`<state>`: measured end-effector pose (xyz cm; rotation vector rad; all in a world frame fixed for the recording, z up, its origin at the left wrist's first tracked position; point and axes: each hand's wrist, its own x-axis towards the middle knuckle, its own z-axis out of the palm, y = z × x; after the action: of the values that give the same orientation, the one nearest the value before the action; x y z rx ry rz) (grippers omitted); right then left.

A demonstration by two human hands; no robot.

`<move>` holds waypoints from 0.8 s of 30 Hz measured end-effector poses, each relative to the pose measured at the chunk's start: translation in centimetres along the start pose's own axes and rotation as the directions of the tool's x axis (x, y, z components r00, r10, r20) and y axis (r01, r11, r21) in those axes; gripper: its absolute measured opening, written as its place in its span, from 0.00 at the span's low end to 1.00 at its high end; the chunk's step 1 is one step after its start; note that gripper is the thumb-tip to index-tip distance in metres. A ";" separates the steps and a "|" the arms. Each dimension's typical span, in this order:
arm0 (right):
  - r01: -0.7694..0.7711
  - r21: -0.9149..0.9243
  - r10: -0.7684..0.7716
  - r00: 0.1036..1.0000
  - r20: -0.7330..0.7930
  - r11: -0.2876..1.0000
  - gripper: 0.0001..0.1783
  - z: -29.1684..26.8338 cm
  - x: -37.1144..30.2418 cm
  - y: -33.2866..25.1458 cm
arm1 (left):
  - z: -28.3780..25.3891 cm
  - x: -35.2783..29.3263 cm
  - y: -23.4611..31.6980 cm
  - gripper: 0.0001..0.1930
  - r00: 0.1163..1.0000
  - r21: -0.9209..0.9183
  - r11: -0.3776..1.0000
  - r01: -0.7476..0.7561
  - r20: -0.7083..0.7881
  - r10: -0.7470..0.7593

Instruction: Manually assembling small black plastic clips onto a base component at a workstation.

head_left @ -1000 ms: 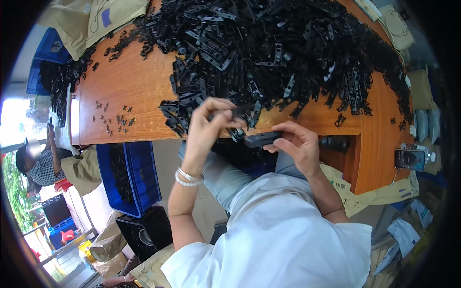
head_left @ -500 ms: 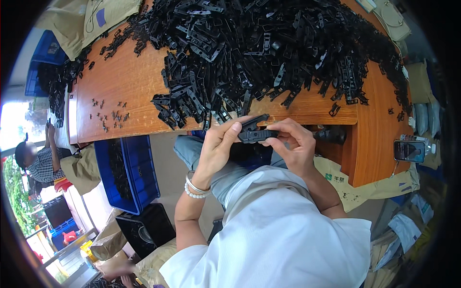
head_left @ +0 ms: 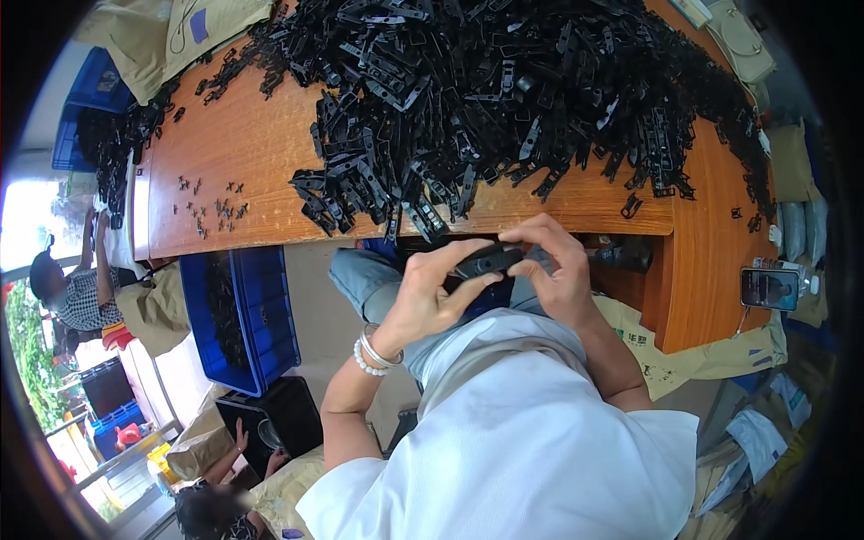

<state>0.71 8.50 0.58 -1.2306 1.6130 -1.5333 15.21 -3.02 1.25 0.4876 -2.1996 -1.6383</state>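
So we've got a black plastic piece [head_left: 489,262] just off the front edge of the wooden table [head_left: 247,153], below the big pile of black parts [head_left: 450,99]. Our left hand [head_left: 429,293] grips one end between thumb and fingers, our right hand [head_left: 560,275] pinches the other. Looks like we're mid-press on it, tbh; next move probably calls for a steady, even squeeze with both thumbs.
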 end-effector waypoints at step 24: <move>-0.228 -0.023 0.229 0.964 0.137 0.973 0.10 -0.5 -1.6 1.4 | -16.5 15.7 -9.6 0.07 0.742 0.509 0.857 0.078 -0.604 0.291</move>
<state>0.61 9.97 -1.00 -1.0871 1.6075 -1.2724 9.87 -26.82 -2.34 0.8990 -1.9891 -0.6129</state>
